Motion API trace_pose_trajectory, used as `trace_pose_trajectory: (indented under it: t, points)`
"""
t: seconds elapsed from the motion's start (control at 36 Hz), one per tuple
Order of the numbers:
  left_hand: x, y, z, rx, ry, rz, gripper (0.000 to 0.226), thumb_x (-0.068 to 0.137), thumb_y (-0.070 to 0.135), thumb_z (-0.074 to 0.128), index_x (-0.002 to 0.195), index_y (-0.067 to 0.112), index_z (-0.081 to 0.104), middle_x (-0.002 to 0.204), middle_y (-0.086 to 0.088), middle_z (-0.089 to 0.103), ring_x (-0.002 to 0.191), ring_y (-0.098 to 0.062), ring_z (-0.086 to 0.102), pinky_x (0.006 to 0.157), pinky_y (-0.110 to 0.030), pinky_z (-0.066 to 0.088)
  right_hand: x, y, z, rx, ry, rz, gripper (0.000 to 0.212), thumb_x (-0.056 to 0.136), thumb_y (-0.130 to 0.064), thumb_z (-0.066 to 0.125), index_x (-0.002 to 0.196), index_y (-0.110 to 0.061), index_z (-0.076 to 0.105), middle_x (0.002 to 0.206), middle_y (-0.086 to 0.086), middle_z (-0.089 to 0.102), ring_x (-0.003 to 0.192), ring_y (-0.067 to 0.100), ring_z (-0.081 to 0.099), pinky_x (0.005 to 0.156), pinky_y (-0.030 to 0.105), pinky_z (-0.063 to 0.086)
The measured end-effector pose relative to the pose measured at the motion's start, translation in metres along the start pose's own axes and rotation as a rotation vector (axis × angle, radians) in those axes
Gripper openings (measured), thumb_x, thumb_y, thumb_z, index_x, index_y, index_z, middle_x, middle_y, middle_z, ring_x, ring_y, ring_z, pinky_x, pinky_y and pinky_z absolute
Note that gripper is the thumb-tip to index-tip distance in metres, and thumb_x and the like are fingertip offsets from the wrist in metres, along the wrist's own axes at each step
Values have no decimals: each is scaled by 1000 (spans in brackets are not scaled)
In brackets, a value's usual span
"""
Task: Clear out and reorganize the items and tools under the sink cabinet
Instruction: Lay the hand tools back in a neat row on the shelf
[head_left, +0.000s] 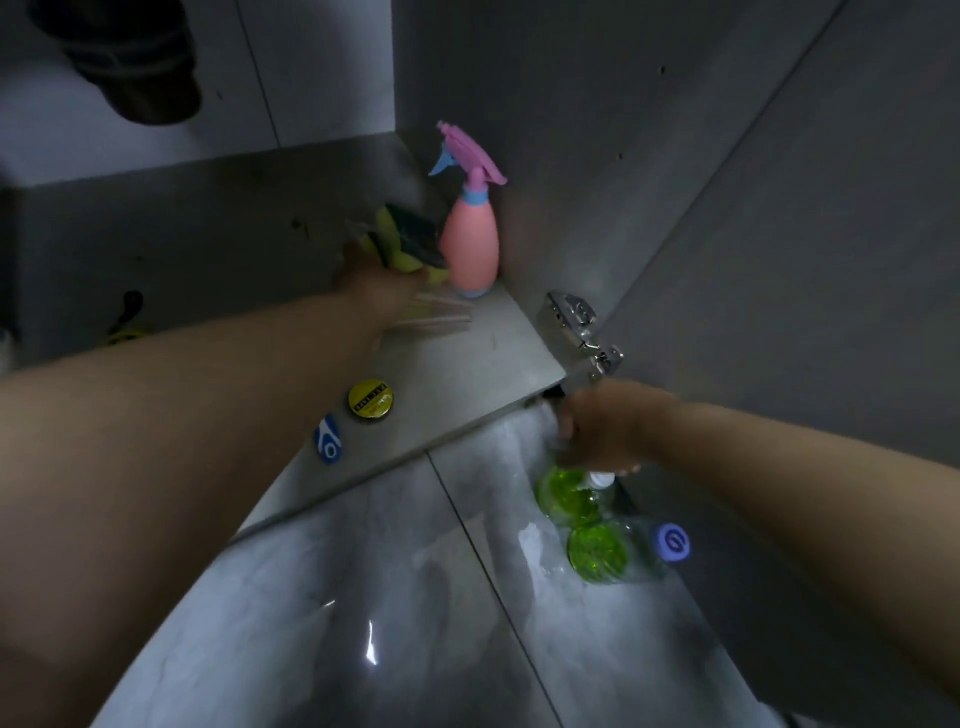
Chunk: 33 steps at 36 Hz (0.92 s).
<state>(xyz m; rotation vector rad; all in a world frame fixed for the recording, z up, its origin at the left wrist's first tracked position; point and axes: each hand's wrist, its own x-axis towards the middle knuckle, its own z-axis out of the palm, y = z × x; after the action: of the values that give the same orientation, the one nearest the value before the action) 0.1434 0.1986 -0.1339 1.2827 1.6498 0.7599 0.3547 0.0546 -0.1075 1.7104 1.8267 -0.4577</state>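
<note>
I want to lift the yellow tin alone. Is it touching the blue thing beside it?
Apart. The head view shows a narrow strip of bare cabinet floor between the yellow tin and the blue thing.

I see a pink plastic spray bottle (470, 249) far off, with a light blue collar and a purple top. Left of it, yellow sponges (400, 249) have dark sides. Nearer, a round yellow tape roll (371, 402) has black letters. On the right, clear plastic bottles (597, 553) show bright green, beside a round purple cap (674, 543) with a white mark. The floor tiles (337, 597) are grey with white swirls.
</note>
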Motion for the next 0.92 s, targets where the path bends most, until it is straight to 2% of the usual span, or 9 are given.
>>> trace_pose_trajectory:
  t: [0.03, 0.08, 0.14, 0.25, 0.42, 0.56, 0.67, 0.78, 0.92]
  points:
    - [-3, -1, -1, 6, -4, 13, 83, 89, 31, 75, 155, 6, 29, 154, -15, 44, 140, -32, 44, 113, -41, 41, -3, 1, 8, -35, -67, 6, 38, 80, -45, 66, 110, -21, 66, 77, -1, 68, 76, 20, 68, 81, 29, 56]
    - [-14, -1, -1, 68, 4, 48, 78, 90, 32, 73, 152, 4, 34, 151, -17, 46, 139, -34, 45, 113, -41, 41, -10, 3, 25, -83, -128, 30, 47, 80, -37, 70, 123, -21, 61, 113, 6, 67, 104, 28, 67, 91, 37, 55]
    - [-29, -1, -2, 193, 44, 68, 75, 91, 37, 70, 149, 2, 37, 148, -21, 47, 136, -38, 47, 109, -38, 42, -16, 3, 38, -92, -84, 43, 42, 84, -22, 63, 126, -21, 59, 126, 11, 61, 113, 33, 64, 93, 38, 55]
    - [-50, -5, -8, 245, 30, 83, 60, 90, 33, 68, 137, 4, 45, 138, -23, 52, 125, -41, 53, 103, -41, 47, -25, 2, 46, -28, 41, 84, 37, 86, -12, 54, 122, -21, 59, 121, 14, 61, 111, 35, 64, 88, 36, 52]
    - [-64, -26, -27, 279, -70, 147, 52, 90, 22, 66, 140, 14, 52, 141, -17, 52, 131, -35, 49, 110, -39, 43, -42, 4, 1, 162, 379, 57, 21, 83, -40, 57, 91, -20, 57, 100, 16, 67, 93, 38, 66, 68, 32, 45]
    - [-62, -37, -32, 276, -173, 166, 66, 93, 15, 64, 154, 25, 40, 155, -17, 37, 140, -34, 42, 116, -35, 37, -35, 8, -65, 302, 593, 67, 23, 85, -38, 52, 91, -17, 59, 95, 21, 68, 92, 42, 64, 75, 37, 51]
    - [-60, -42, -30, 263, -213, 197, 70, 92, 11, 64, 156, 22, 37, 158, -16, 37, 143, -31, 39, 116, -36, 37, -8, 11, -98, 332, 623, 107, 27, 90, -34, 51, 93, -10, 62, 99, 23, 67, 97, 42, 63, 72, 32, 43]
    - [-58, -54, -29, 232, -245, 207, 71, 93, 9, 63, 157, 20, 34, 161, -12, 31, 146, -29, 34, 116, -30, 34, 16, 4, -112, 341, 636, 81, 16, 89, -23, 55, 83, -9, 55, 83, 15, 59, 89, 41, 61, 67, 27, 33]
    - [-51, -66, -29, 203, -275, 187, 73, 95, 12, 62, 159, 23, 28, 165, -11, 22, 150, -28, 28, 118, -30, 30, 47, -4, -110, 358, 651, 140, 18, 93, -26, 57, 97, -11, 65, 106, 23, 68, 102, 43, 63, 72, 25, 36]
